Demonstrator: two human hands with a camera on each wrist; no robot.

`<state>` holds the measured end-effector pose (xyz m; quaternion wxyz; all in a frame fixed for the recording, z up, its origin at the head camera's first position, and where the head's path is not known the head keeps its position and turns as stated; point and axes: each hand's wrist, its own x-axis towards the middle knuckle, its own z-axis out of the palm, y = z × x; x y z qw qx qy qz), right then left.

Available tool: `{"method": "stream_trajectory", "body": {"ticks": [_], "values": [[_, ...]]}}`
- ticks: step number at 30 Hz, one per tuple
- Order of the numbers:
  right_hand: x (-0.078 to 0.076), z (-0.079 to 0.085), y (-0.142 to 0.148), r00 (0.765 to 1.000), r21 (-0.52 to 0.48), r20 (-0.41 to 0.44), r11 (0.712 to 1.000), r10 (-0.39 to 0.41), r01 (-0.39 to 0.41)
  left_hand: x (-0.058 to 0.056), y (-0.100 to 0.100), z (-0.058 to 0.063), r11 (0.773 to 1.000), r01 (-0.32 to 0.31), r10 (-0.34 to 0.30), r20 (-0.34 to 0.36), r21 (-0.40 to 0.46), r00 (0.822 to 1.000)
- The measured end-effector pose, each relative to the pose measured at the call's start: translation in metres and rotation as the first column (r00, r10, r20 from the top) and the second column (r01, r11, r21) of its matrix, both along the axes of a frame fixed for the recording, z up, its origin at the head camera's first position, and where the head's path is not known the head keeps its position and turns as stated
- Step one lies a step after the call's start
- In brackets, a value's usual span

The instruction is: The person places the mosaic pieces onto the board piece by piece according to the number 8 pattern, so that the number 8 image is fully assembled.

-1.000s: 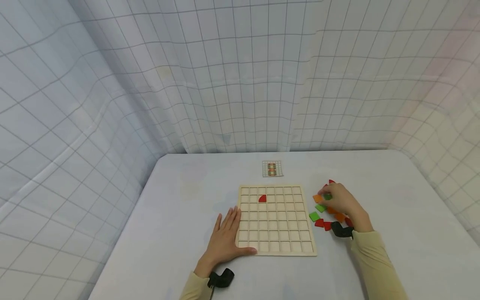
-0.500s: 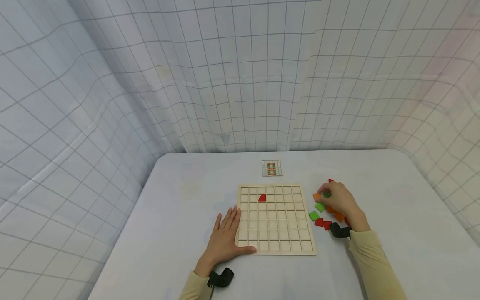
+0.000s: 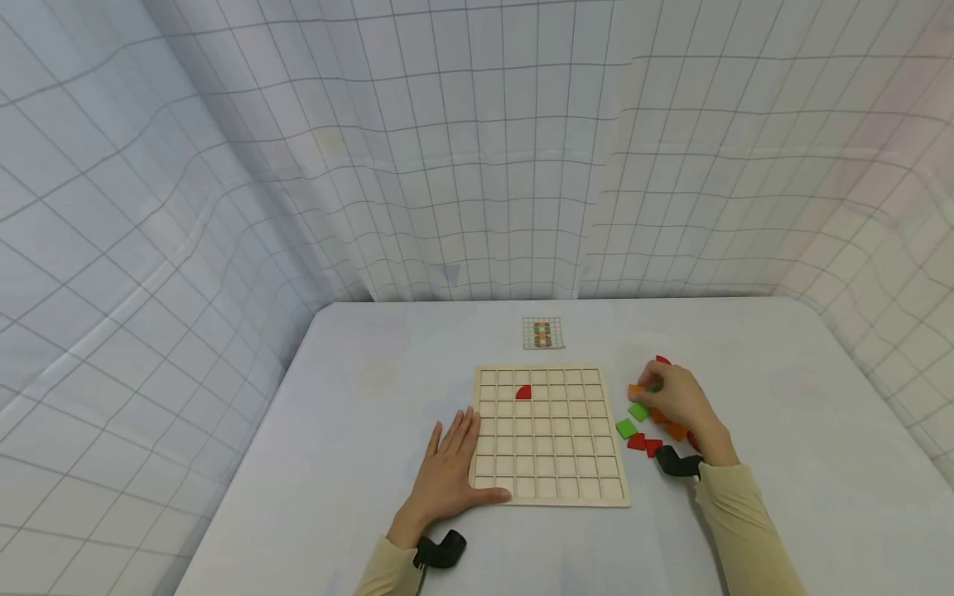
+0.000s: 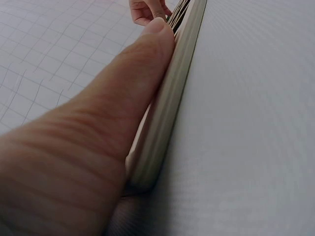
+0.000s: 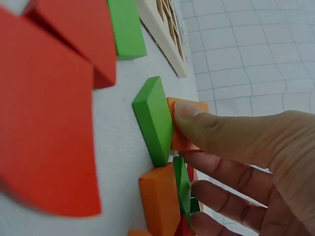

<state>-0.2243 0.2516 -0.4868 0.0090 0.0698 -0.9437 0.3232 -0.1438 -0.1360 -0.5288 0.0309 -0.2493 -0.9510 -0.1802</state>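
Note:
The wooden grid board (image 3: 553, 490) lies flat on the table, with one red quarter-circle tile (image 3: 524, 392) in an upper cell. My left hand (image 3: 445, 480) rests at its lower left corner, fingers straight along the left edge and thumb (image 4: 147, 54) on the bottom rim. Right of the board, my right hand (image 3: 676, 396) is over a group of loose tiles. It pinches an orange square tile (image 5: 186, 140), thumb on its face and index finger at its lower edge. A light green tile (image 5: 153, 118) lies right beside it. The other fingers partly hide dark green and red tiles.
Red tiles (image 3: 653, 447), another light green tile (image 3: 626, 428) and orange tiles (image 3: 676, 431) lie close below the right hand. A small pattern card (image 3: 543, 333) lies beyond the board. White gridded curtains (image 3: 477, 207) surround the table's back and sides.
The orange tile at the right hand's fingertips shows less in the head view than before. The right hand has barely moved, and the left hand stays on the board.

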Motion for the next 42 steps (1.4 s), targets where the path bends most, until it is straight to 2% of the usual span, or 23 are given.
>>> {"method": "stream_trajectory", "body": {"ticks": [13,21,26,34,38,42], "values": [[0.0,-0.004,-0.007,0.997,-0.098,-0.074,0.995,-0.017,0.01,-0.001,0.0,-0.001,1.0,-0.001,0.001,0.003,-0.003,1.0],[-0.002,0.001,-0.019,0.981,-0.181,-0.189,0.981,0.034,-0.069,-0.001,-0.001,-0.002,1.0,-0.004,0.004,-0.017,0.003,1.0],[-0.005,0.002,-0.029,0.987,-0.249,-0.155,0.965,0.05,-0.088,-0.001,0.0,-0.002,1.0,0.001,-0.001,-0.004,0.002,1.0],[-0.011,0.003,-0.053,0.992,-0.25,-0.093,0.963,0.085,-0.106,0.0,0.001,0.0,1.0,0.006,-0.006,-0.006,0.008,1.0],[-0.014,0.003,-0.066,0.988,-0.233,-0.078,0.961,0.136,-0.151,0.0,0.001,0.0,1.0,0.003,-0.003,-0.004,-0.001,1.0],[-0.018,0.004,-0.078,0.973,-0.232,-0.089,0.946,0.211,-0.227,0.0,0.001,0.0,1.0,-0.001,0.001,-0.002,-0.007,1.0]]}}
